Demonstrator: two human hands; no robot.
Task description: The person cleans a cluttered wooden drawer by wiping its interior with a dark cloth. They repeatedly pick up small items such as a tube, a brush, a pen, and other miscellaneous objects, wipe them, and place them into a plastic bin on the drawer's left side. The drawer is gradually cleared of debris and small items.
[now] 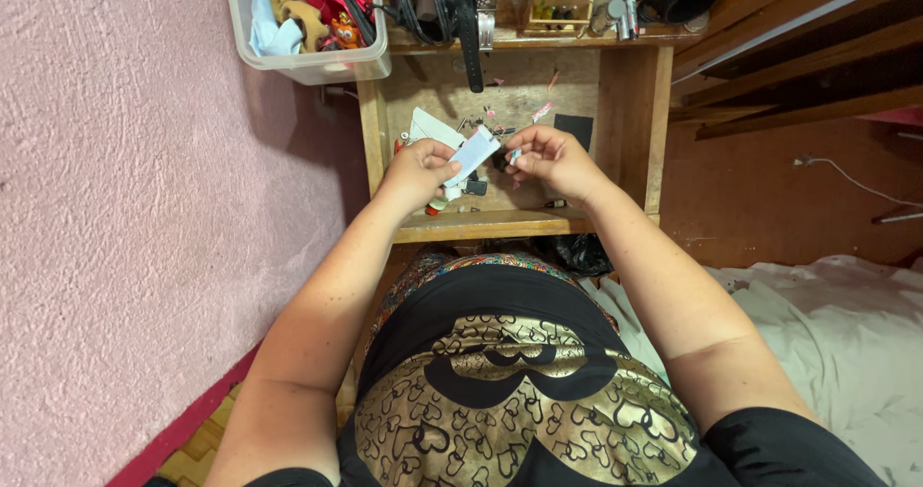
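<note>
1. Down over a small wooden tabletop (615,102), both of the person's hands meet close together, above its middle.
2. The left hand (415,172) has its fingers (444,163) clenched on the lower end of a white rectangular packet (473,152), which tilts up and to the right, lifted clear of the wood.
3. The right hand (553,160) sits just beside the packet's upper end; its fingers (524,146) are curled and pinch something small and pale at the tips, too small to make out.
4. A flat white card (428,126) lies on the tabletop just behind the left hand, partly hidden by the packet.
5. A black square patch (575,129) lies flat on the wood just behind the right hand.
6. Small bits lie scattered between and beyond the hands, among them a thin pink piece (541,112); what they are cannot be told.
7. At the tabletop's far edge a clear plastic bin (308,62) overhangs the left corner, filled with cloth, red straps and a small orange figure (344,33).
8. A black strap (471,35) hangs down from the clutter at the back, well apart from both hands.
9. A rough pink wall (135,189) fills the left side.
10. A crumpled white sheet (836,333) lies at the lower right, beside the person's right arm.
11. The person wears a black top with a gold heart print (510,400).
</note>
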